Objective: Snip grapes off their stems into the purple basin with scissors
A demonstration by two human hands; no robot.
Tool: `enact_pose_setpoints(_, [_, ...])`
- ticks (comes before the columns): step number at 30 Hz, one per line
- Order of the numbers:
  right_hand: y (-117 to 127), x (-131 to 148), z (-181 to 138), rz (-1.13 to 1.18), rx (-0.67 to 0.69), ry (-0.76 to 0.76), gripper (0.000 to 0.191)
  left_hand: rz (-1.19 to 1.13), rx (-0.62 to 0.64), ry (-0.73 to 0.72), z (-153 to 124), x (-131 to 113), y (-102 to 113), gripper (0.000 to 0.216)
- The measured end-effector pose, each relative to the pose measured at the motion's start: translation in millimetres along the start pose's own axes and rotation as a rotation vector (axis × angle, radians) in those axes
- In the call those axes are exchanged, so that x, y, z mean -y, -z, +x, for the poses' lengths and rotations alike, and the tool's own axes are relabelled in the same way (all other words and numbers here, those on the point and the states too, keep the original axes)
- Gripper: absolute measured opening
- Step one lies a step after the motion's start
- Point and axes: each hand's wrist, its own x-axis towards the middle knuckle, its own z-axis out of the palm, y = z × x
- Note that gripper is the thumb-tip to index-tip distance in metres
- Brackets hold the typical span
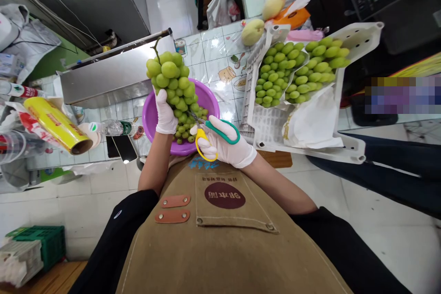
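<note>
My left hand (164, 114), in a white glove, is closed around a large bunch of green grapes (173, 85) and holds it up over a purple bowl (206, 96). Loose grapes lie in the bowl beneath the bunch. My right hand (225, 144), also gloved, grips scissors (215, 131) with one green and one yellow handle loop. The blades point left into the lower part of the bunch.
A white crate (351, 39) at right holds more green grape bunches (296, 73) on white paper. Mangoes (253, 32) lie behind it. A roll of cling film in a yellow box (57, 124), a plastic bottle (112, 127) and a phone (124, 148) sit at left.
</note>
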Motion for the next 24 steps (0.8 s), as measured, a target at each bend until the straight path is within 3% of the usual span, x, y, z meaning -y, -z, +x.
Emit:
enact_pose_setpoints(3, [-4.7, -1.3, -1.3, -0.024, -0.015, 0.061, 0.060, -0.068, 0.036, -0.126, -1.0, 2.1, -1.0, 0.066])
enact_pose_setpoints(12, [-6.5, 1.6, 4.2, -0.027, -0.003, 0.037, 0.061, -0.043, 0.004, -0.127, -1.9, 3.6, 5.3, 0.070])
enact_pose_setpoints(24, [-3.7, -7.8, 11.1, -0.045, -0.099, 0.134, 0.036, 0.011, 0.027, -0.126, -5.8, 1.7, 3.4, 0.070])
